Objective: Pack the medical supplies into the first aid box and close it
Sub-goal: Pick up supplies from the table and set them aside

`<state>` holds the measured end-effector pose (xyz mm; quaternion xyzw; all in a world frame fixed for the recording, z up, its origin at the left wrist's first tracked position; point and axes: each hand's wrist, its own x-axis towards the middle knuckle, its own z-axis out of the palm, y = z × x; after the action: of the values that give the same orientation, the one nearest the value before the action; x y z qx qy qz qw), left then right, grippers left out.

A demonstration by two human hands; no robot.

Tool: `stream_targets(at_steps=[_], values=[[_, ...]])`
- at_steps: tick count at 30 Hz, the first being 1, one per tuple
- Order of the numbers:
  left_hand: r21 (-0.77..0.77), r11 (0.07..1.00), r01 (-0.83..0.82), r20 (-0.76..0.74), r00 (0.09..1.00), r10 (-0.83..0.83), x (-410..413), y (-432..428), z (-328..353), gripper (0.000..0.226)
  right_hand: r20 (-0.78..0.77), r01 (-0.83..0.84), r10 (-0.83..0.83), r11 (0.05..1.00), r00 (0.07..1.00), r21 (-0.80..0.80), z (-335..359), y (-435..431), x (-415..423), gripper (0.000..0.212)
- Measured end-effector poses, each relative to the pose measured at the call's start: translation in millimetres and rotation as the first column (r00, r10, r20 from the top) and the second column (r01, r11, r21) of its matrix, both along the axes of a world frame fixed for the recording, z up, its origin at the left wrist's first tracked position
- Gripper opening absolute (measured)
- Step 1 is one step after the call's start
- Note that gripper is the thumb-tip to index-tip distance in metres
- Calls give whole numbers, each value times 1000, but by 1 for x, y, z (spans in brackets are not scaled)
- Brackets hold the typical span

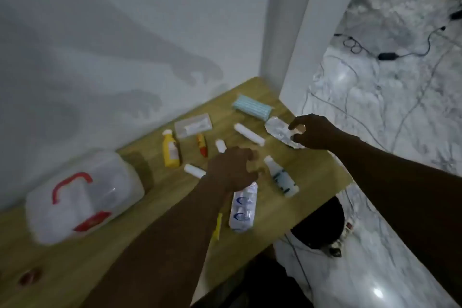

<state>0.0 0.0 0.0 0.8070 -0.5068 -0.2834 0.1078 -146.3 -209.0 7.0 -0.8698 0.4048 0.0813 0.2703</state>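
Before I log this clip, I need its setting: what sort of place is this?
Probably a room in a home: a wooden table pushed against a plain white wall, a marble-patterned floor, and a charger cable trailing loose across it.

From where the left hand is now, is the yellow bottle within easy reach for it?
Probably yes. The left hand hovers just right of the yellow bottle, which lies exposed on the wooden table. Only a small white roll lies near the path, low enough to pass over.

We see a translucent white plastic first aid box [82, 197] with red handle, a yellow plastic bottle [170, 151], pale blue folded masks [252, 107], a tan wood-grain table [287, 210], and a grey-veined white marble floor [390, 97].
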Motion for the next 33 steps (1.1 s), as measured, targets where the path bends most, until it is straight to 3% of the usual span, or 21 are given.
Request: stream_targets(at_steps=[4,8,13,19,23,29,33], values=[[96,994,-43,250,968,17,-34,16,-50,48,11,2,-2,1000,1000,-25,-44,0,-5,33],[15,994,-110,389,916,96,-54,27,-78,49,35,9,-5,995,999,-103,-70,1,4,28],[-12,972,-235,170,957,233,-62,20,-82,46,-16,115,-120,977,993,-178,-80,3,12,19],[-102,940,-325,-72,945,319,-62,16,-86,34,77,174,-176,984,981,28,-83,3,2,24],[-230,914,-335,-198,935,294,-55,11,-69,22,118,189,-203,975,972,118,-67,6,-11,27],[-306,903,-300,-279,936,216,-47,-38,-6,17,175,221,-237,969,956,107,3,-1,-55,32],[-318,942,-106,-273,962,16,-77,-87,35,32,202,344,-354,935,913,81,48,-11,-111,32]])
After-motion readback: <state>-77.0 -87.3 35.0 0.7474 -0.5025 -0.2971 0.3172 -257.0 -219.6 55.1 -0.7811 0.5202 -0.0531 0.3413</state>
